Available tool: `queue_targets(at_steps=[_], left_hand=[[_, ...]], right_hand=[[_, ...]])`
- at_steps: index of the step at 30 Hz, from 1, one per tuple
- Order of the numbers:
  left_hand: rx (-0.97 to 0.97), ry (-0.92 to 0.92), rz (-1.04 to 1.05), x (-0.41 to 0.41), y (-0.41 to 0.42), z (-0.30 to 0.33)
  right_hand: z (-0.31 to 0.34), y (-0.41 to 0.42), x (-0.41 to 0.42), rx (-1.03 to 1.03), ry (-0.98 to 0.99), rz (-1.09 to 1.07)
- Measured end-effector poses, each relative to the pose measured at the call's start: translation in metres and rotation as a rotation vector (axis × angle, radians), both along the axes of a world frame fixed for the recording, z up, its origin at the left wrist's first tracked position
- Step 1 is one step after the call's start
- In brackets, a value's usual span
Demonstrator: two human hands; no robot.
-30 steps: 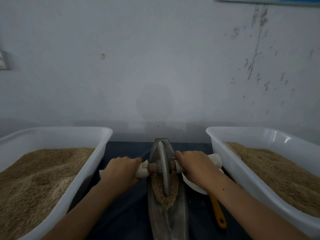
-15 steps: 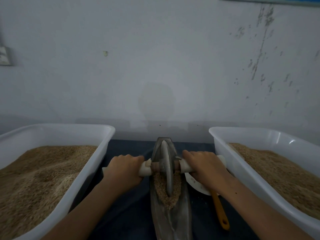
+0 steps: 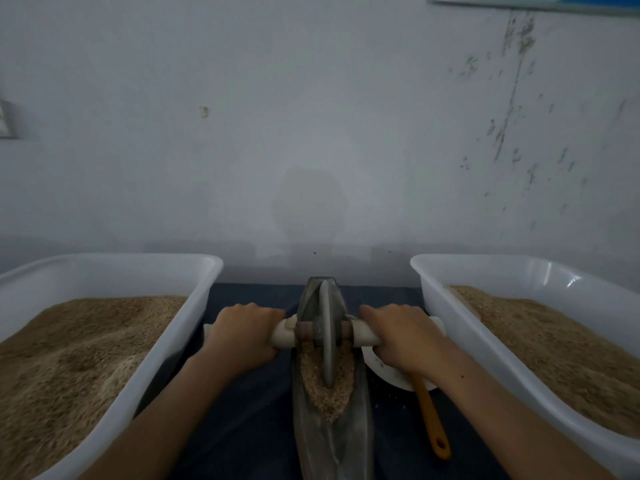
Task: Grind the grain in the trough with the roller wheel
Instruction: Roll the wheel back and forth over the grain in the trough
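Grain [image 3: 325, 386] is being held in the mid-section of the trough [image 3: 330, 441], with the roller wheel [image 3: 327, 337] standing upright in it. Its white axle handles are being gripped by the left hand [image 3: 242, 332] and right hand [image 3: 403, 336], fingers curled round. White tubs [image 3: 204, 296] of grain are flanking the trough on the dark cloth [image 3: 242, 410].

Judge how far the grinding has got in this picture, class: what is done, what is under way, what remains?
Done: grain is loaded in the trough. Under way: the left hand and right hand grip the handle either side of the wheel, which stands in the pile. Left: the grain still looks coarse and heaped, so most grinding remains.
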State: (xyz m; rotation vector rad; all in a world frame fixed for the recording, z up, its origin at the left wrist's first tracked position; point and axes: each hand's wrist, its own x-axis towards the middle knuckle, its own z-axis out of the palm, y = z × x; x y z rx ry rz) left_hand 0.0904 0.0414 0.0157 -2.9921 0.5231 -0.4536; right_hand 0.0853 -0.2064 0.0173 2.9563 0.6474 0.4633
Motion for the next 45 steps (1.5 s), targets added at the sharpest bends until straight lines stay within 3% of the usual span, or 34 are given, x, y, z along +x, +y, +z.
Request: queue_targets(at_steps=[6, 19, 27, 30, 39, 42, 45], left_hand=[[0.034, 0.083, -0.011, -0.004, 0.003, 0.002], [-0.060, -0.084, 0.054, 0.004, -0.004, -0.004], [0.025, 0.197, 0.053, -0.003, 0.000, 0.007], [0.025, 0.237, 0.075, -0.004, -0.001, 0.006], [-0.018, -0.132, 0.132, -0.003, -0.011, -0.003], [-0.027, -0.144, 0.131, -0.003, -0.011, -0.003], [-0.016, -0.038, 0.131, -0.005, -0.008, 0.000]], right_hand=[[0.011, 0.002, -0.002, -0.017, 0.150, 0.005], [-0.008, 0.005, 0.014, 0.063, -0.121, -0.020], [0.014, 0.004, 0.005, -0.056, 0.202, -0.036], [0.016, 0.006, 0.005, -0.078, 0.219, -0.026], [-0.004, 0.003, 0.010, 0.108, -0.051, -0.002], [-0.005, 0.003, 0.010, 0.118, -0.054, -0.004], [0.004, 0.003, 0.008, 0.059, 0.047, -0.013]])
